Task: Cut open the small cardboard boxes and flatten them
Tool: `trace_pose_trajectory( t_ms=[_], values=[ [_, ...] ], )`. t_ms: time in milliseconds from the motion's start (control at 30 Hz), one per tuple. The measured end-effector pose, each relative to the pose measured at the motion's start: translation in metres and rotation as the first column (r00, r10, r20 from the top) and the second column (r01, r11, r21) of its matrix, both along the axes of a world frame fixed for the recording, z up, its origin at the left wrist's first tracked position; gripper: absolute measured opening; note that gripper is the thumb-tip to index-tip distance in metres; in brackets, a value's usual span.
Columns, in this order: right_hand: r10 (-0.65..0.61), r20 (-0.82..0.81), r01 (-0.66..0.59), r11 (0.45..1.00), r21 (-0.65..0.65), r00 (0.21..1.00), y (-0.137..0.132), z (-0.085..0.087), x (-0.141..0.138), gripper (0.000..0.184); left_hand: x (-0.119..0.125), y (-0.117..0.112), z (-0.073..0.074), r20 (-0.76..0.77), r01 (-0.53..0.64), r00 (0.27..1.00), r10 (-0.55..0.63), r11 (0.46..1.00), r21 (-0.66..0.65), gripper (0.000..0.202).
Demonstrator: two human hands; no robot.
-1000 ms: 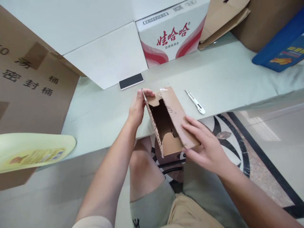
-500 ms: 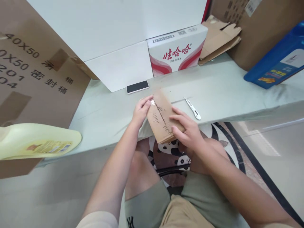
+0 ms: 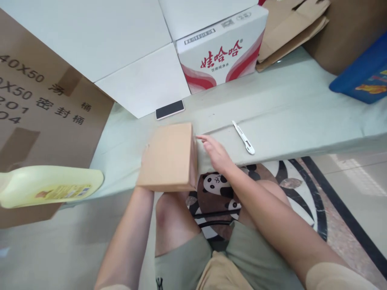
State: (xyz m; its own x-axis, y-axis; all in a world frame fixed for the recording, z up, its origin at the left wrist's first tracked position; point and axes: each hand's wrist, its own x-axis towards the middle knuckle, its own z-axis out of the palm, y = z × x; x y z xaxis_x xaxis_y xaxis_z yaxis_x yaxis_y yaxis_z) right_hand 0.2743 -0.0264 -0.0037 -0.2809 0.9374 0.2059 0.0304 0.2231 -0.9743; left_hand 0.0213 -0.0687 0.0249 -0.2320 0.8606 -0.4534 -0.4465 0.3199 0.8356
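Observation:
A small brown cardboard box (image 3: 169,155) is held up at the table's front edge, a broad plain face toward me. My left hand (image 3: 144,158) grips it from the left and beneath; most of its fingers are hidden behind the box. To the right of the box, my right hand (image 3: 217,153) is open with fingers stretched out, the tips close to the box's side; whether they touch is unclear. A white utility knife (image 3: 244,138) lies on the table right of that hand. Beyond the box lies a phone (image 3: 169,109), dark screen up.
White boxes (image 3: 142,80) and a red-and-white carton (image 3: 222,60) line the back of the cloth-covered table (image 3: 290,108). Folded cardboard (image 3: 287,34) leans behind. A pale yellow bottle (image 3: 54,185) and a large printed carton (image 3: 45,100) stand left, a blue container (image 3: 359,76) right.
The box has moved left and turned, so a plain face replaces the printed, seamed one. My right hand has come off the box, while my left has shifted left and round behind it.

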Motion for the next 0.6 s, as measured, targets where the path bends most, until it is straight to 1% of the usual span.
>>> trace_pose_trajectory(
  t_ms=[33, 67, 100, 133, 200, 267, 300, 333, 400, 500, 600],
  values=[
    [0.069, 0.015, -0.069, 0.998, 0.005, 0.998, 0.002, -0.003, -0.006, 0.059, 0.004, -0.002, 0.003, 0.015, 0.031, 0.999, -0.03, 0.999, -0.03, 0.053],
    [0.106, 0.029, -0.107, 0.994, 0.028, 0.994, 0.003, -0.004, -0.012, 0.063, 0.008, -0.004, 0.007, 0.022, 0.058, 0.998, -0.057, 0.997, -0.052, 0.061],
    [0.124, 0.039, -0.126, 0.99, 0.058, 0.992, 0.004, -0.004, -0.017, 0.066, 0.012, -0.005, 0.012, 0.017, 0.07, 0.997, -0.069, 0.996, -0.062, 0.065],
    [0.131, 0.045, -0.135, 0.986, 0.094, 0.99, 0.003, -0.004, -0.02, 0.07, 0.015, -0.005, 0.018, 0.002, 0.07, 0.998, -0.07, 0.995, -0.07, 0.063],
    [0.139, 0.053, -0.146, 0.976, 0.162, 0.989, 0.002, -0.001, -0.021, 0.072, 0.016, -0.003, 0.028, -0.039, 0.053, 0.998, -0.057, 0.993, -0.101, 0.054],
    [0.152, 0.047, -0.158, 0.966, 0.206, 0.987, 0.002, 0.003, -0.018, 0.068, 0.013, 0.001, 0.036, -0.072, 0.036, 0.996, -0.045, 0.992, -0.119, 0.047],
    [0.158, 0.044, -0.164, 0.962, 0.217, 0.986, 0.002, 0.006, -0.016, 0.065, 0.01, 0.005, 0.037, -0.082, 0.032, 0.996, -0.041, 0.994, -0.104, 0.046],
    [0.162, 0.045, -0.168, 0.961, 0.222, 0.986, 0.002, 0.008, -0.014, 0.062, 0.008, 0.009, 0.036, -0.088, 0.025, 0.996, -0.031, 0.997, -0.07, 0.046],
    [0.153, 0.061, -0.163, 0.96, 0.226, 0.986, 0.002, 0.011, -0.012, 0.056, 0.008, 0.017, 0.028, -0.079, 0.013, 0.997, -0.011, 1.0, 0.023, 0.048],
    [0.103, 0.099, -0.127, 0.954, 0.273, 0.99, 0.001, 0.009, -0.014, 0.057, 0.016, 0.026, 0.007, -0.027, -0.031, 0.999, 0.035, 0.991, 0.132, 0.051],
    [0.056, 0.123, -0.095, 0.937, 0.336, 0.991, 0.001, 0.002, -0.018, 0.056, 0.026, 0.027, -0.011, 0.018, -0.054, 0.998, 0.052, 0.982, 0.182, 0.052]
  ],
)
